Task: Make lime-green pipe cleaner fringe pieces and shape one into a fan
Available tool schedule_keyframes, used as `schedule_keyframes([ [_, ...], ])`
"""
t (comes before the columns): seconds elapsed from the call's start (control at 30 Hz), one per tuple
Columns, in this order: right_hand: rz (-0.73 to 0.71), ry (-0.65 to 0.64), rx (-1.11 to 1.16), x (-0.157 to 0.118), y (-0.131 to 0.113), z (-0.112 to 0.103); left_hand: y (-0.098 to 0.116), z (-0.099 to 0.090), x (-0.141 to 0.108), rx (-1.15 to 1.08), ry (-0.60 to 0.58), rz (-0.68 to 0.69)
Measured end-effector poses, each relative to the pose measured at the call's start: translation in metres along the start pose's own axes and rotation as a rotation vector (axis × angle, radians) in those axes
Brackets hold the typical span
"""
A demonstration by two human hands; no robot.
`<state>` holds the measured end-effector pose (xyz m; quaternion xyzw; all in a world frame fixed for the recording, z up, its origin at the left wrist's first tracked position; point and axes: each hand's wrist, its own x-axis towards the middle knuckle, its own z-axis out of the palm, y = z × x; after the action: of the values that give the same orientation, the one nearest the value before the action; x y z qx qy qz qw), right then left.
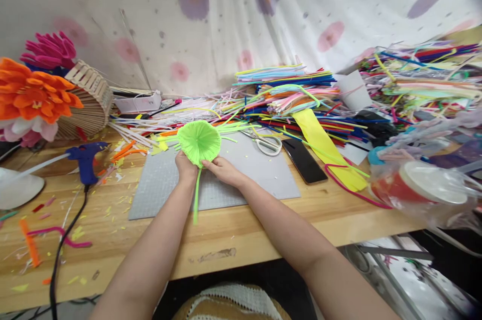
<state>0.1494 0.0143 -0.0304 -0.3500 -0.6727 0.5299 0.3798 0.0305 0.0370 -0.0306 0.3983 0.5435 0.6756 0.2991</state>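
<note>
A bright green, cone-shaped piece made of pipe cleaners point(199, 141) is held up above the grey cutting mat point(256, 184), its pleated hollow facing me. My left hand point(186, 165) is closed around its left underside, with the fingers partly hidden behind it. At the lower right rim, my right hand point(222, 169) pinches the edge, thumb in front. One green pipe cleaner point(196, 199) dangles from the bottom of the piece, between my forearms. More green pipe cleaners lie on the mat behind it.
A blue glue gun point(86, 159) with a black cord stands left. Scissors point(268, 146), a black phone point(304, 160) and a yellow strip point(331, 151) lie right of the hands. Pipe cleaner bundles point(293, 94) line the back. A basket point(88, 101) with fuzzy flowers stands far left.
</note>
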Motion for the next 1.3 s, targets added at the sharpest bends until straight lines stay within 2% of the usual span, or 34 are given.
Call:
schedule_keyframes([
  [0.03, 0.028, 0.001, 0.006, -0.001, 0.0, -0.002, 0.003, -0.002, -0.001, 0.006, -0.016, 0.021],
  [0.07, 0.056, 0.007, 0.009, -0.001, 0.001, -0.004, 0.006, -0.005, -0.001, 0.071, -0.08, 0.103],
  [0.13, 0.099, 0.022, -0.004, -0.001, 0.002, -0.007, 0.012, -0.01, 0.0, 0.176, -0.128, 0.26],
  [0.2, 0.117, 0.03, -0.047, 0.0, 0.003, -0.009, 0.015, -0.013, 0.003, 0.236, -0.166, 0.333],
  [0.3, 0.106, 0.045, -0.176, 0.0, 0.002, -0.009, 0.011, -0.016, 0.009, 0.312, -0.2, 0.316],
  [0.4, 0.031, 0.083, -0.408, -0.002, -0.002, -0.009, 0.001, -0.018, 0.016, 0.373, -0.165, 0.24],
  [0.5, -0.038, 0.103, -0.594, -0.004, -0.005, -0.01, -0.006, -0.02, 0.021, 0.309, -0.154, 0.17],
  [0.57, -0.056, 0.116, -0.626, -0.004, -0.005, -0.012, -0.006, -0.02, 0.022, 0.277, -0.167, 0.153],
  [0.8, -0.062, 0.238, -0.445, -0.005, -0.003, -0.022, 0.009, -0.018, 0.011, 0.189, -0.125, 0.183],
  [0.93, -0.118, 0.14, -0.401, -0.006, -0.006, -0.022, 0.012, -0.017, 0.008, 0.164, -0.101, 0.189],
  [1.03, -0.097, 0.077, -0.32, -0.006, -0.005, -0.019, 0.01, -0.018, 0.009, 0.19, -0.1, 0.192],
  [1.23, 0.022, 0.067, 0.09, -0.006, -0.004, -0.033, 0.019, -0.022, 0.01, 0.367, -0.278, 0.449],
  [1.3, 0.062, 0.1, 0.204, -0.006, -0.005, -0.039, 0.024, -0.022, 0.008, 0.413, -0.332, 0.487],
])
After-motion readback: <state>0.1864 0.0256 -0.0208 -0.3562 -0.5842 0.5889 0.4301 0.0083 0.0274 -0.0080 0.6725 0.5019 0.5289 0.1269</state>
